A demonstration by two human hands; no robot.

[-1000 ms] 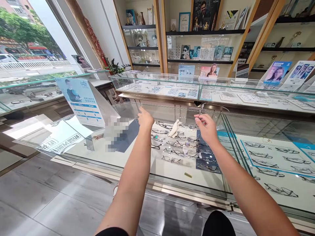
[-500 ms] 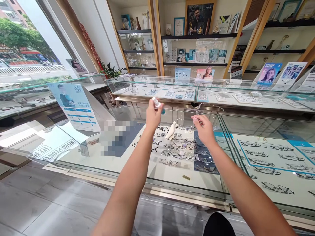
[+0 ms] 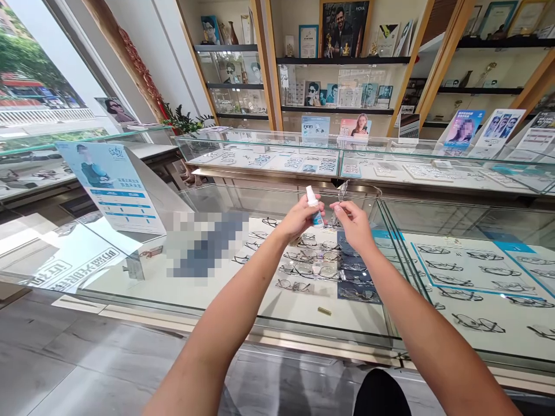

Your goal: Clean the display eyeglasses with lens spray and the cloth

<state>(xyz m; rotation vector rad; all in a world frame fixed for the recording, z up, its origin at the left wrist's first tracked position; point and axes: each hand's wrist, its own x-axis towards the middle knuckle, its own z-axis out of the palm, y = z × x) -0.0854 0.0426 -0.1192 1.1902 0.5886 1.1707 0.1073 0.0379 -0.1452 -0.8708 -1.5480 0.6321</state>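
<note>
My left hand [image 3: 299, 218] is wrapped round a small spray bottle [image 3: 313, 207] with a white top and a blue label, held upright above the glass counter. Close to its right, my right hand [image 3: 352, 222] pinches a pair of eyeglasses [image 3: 342, 190] between thumb and fingers. One lens stands up above the fingertips; the rest of the frame is partly covered by the hand. The bottle and the glasses are near each other but apart. Behind the left wrist, the pale cloth is almost wholly hidden.
Under the glass top, rows of eyeglasses [image 3: 295, 285] lie in the display counter [image 3: 277, 323]. A small gold-coloured piece [image 3: 324, 311] lies near the front. To the left stands a blue-and-white sign [image 3: 115, 188]. A second display case [image 3: 260, 167] runs behind, below wall shelves [image 3: 342, 60].
My left hand has moved right and slightly down, bringing the spray bottle beside the glasses and covering the cloth. My right hand stays nearly in place. The view has shifted slightly.
</note>
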